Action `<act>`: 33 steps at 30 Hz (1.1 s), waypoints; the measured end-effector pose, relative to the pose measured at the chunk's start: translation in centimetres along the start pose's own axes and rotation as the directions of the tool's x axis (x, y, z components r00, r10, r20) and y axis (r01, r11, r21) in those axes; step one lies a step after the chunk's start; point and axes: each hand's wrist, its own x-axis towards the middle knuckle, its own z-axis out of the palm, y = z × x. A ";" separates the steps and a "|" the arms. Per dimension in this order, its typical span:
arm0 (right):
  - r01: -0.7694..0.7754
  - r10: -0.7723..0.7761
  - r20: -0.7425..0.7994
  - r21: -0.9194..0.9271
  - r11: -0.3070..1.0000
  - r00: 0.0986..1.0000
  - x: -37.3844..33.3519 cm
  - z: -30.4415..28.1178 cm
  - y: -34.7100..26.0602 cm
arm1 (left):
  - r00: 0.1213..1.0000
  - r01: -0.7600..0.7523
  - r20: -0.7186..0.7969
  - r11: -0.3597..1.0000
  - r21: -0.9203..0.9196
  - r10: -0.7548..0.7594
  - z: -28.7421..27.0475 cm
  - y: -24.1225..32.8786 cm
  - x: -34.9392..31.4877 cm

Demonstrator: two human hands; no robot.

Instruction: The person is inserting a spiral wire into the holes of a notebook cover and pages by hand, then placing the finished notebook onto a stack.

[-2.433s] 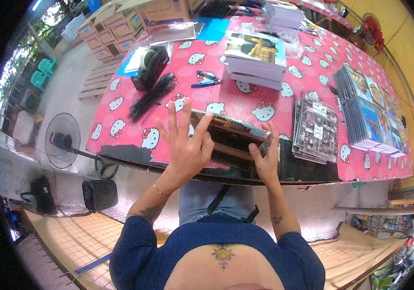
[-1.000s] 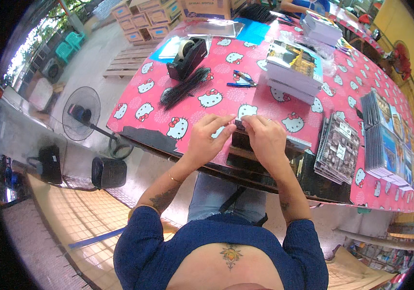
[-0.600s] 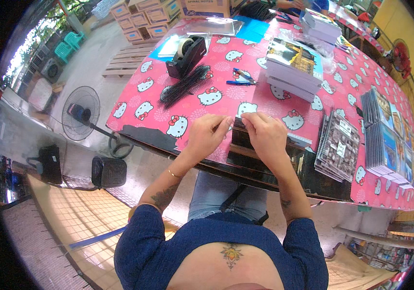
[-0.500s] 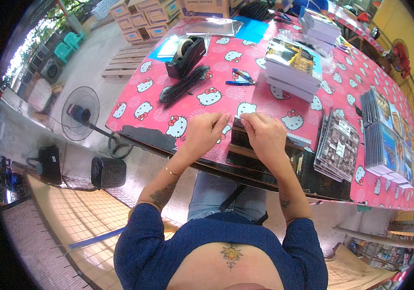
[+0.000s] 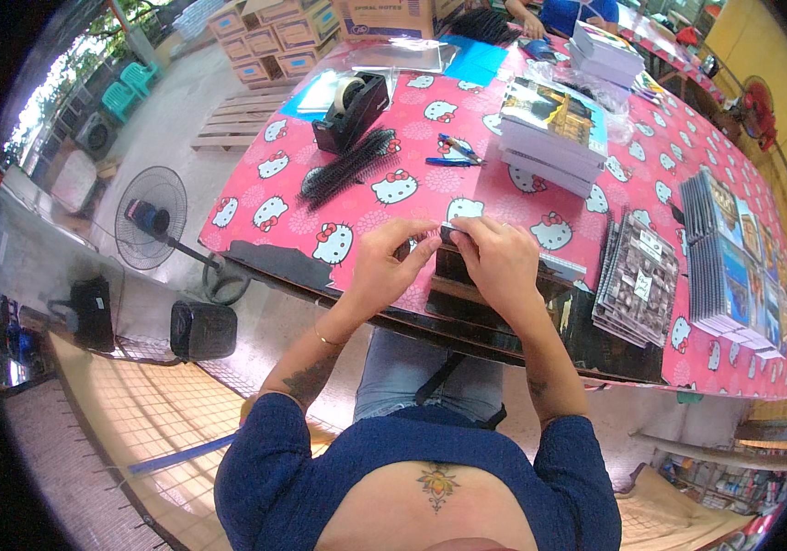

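At the table's near edge, my right hand [image 5: 501,260] is closed on the top edge of a thin dark-covered book [image 5: 448,264]. The pale side edge of that book shows to the right of my right wrist. My left hand [image 5: 395,264] is beside the book's upper left corner, its thumb and fingertips curled together there. Whatever its fingers pinch is too small to make out. Beyond my left hand lies a bundle of black binding coils [image 5: 347,170], with a black tape dispenser [image 5: 349,112] behind it. Blue-handled tools [image 5: 456,151] lie farther from my hands.
A stack of thick books [image 5: 554,138] stands ahead to the right. Grey-covered notebooks [image 5: 634,285] and coil-bound notebooks [image 5: 733,275] are piled at the right. A standing fan [image 5: 150,218] is left of the pink-covered table [image 5: 255,197]. Another person's hand [image 5: 529,23] shows at the far side.
My left hand's thumb has dropped slightly, widening the gap below its fingers at the book's corner. My right hand keeps its hold. Another person's hand and arm have come into view at the far side.
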 end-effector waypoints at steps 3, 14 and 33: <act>-0.010 0.010 0.016 -0.001 1.000 1.000 0.2 -0.2 -0.3 | 0.999 0.034 -0.015 0.998 -0.044 -0.035 0.5 -1.0 -0.4; 0.027 -0.029 0.055 0.026 0.999 0.998 0.1 -0.5 -0.3 | 1.000 -0.017 0.020 0.995 -0.095 0.019 0.1 -1.0 0.3; -0.065 0.038 0.211 0.120 0.991 0.977 0.5 -1.6 -0.2 | 0.898 -0.228 0.412 0.965 0.129 0.157 -1.9 -1.6 3.7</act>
